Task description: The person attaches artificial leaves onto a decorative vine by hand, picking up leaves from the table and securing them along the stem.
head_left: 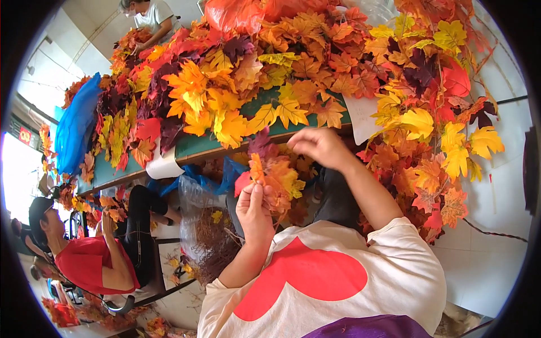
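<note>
My left hand [253, 209] pinches the stem end of a small bunch of artificial maple leaves [280, 181] in orange, yellow and dark purple, held upright over my lap. Just right of the bunch, at the table's front edge, my right hand [324, 147] hovers with loosely bent fingers and no leaf visible in it. Beyond both hands, a heap of loose artificial leaves [225, 101] in yellow, orange, red and purple covers the green table [217, 147], some hanging over its front edge.
A leaf garland [445, 152] hangs at the right. Blue plastic [79, 125] lies at the table's left end, a red bag [239, 14] at the back. Below are clear plastic [197, 219] and brown stems [217, 248]. One person [98, 259] sits left; another [152, 19] works at the far end.
</note>
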